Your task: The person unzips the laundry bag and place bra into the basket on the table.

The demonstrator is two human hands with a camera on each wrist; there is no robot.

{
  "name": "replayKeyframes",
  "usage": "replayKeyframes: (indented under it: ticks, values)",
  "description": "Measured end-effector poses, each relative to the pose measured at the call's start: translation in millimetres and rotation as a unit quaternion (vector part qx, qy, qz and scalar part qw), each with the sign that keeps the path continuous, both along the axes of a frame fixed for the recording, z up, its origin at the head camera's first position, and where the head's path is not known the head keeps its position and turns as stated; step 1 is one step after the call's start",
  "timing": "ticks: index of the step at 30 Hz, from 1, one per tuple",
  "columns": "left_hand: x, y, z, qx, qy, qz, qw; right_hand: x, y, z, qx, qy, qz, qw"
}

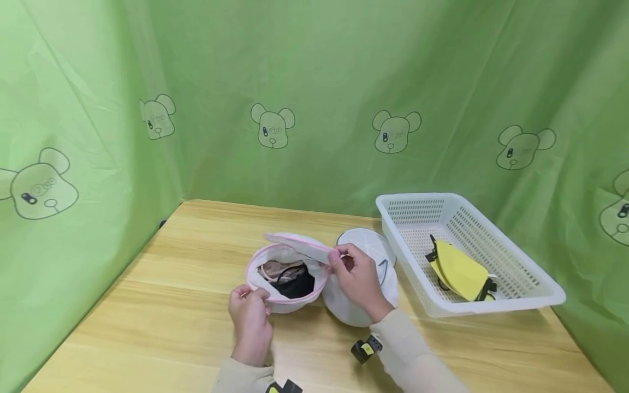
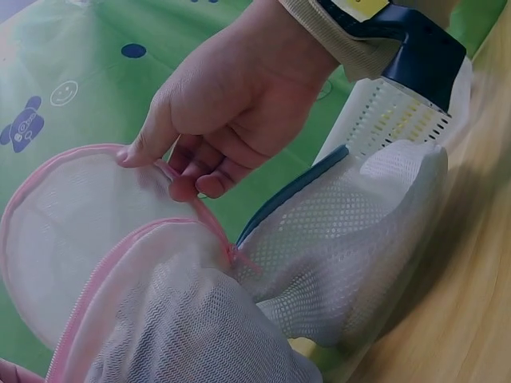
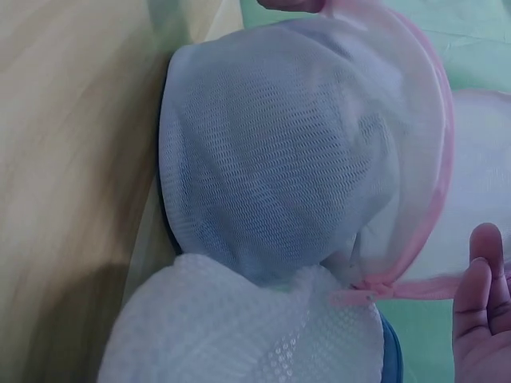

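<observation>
A round white mesh laundry bag point(image 1: 290, 307) with a pink zipper rim stands on the table, its lid point(image 1: 301, 244) raised. Inside lie a black cloth piece point(image 1: 298, 286) and a brownish one point(image 1: 276, 270) with thin straps; their exact kind cannot be told. My left hand point(image 1: 250, 325) pinches the bag's near-left rim. With thumb and fingertips my right hand point(image 1: 361, 278) holds the lid's edge at the right, seen closely in the left wrist view, where the hand point(image 2: 239, 96) grips the pink border. Beneath my right forearm is a second white mesh bag point(image 1: 344, 308) with a dark blue zipper.
A white plastic basket point(image 1: 432, 308) stands at the right of the wooden table point(image 1: 167, 305). In it lies a yellow cupped cloth piece point(image 1: 459, 267) with black straps. Green curtain point(image 1: 334, 65) with bear prints surrounds the table's back and sides.
</observation>
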State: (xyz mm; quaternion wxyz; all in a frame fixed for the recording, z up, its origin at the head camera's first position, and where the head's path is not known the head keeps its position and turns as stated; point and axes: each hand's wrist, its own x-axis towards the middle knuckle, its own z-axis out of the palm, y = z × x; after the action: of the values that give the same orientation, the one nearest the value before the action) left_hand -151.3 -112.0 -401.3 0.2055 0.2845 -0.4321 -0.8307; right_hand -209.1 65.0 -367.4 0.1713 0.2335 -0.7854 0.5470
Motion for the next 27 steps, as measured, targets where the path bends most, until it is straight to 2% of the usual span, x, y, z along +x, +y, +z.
replayKeyframes:
  ticks: [2,7,18,27]
  values:
    - [0.0,0,-0.5,-0.008,-0.002,0.001,1.0,-9.2,3,-8.4,-0.01,-0.011,-0.005,1.0]
    - [0.8,1,-1.9,-0.025,-0.002,0.002,0.9997,-16.9,7,-9.4,-0.026,-0.018,-0.018,0.999]
    - [-0.2,1,-2.4,-0.008,-0.012,-0.036,0.9993,-29.5,11,-8.2,0.007,-0.046,-0.068,0.997]
    - [-0.5,2,-3.5,-0.009,-0.014,-0.04,0.9991,-37.5,14,-10.4,0.007,-0.06,-0.086,0.994]
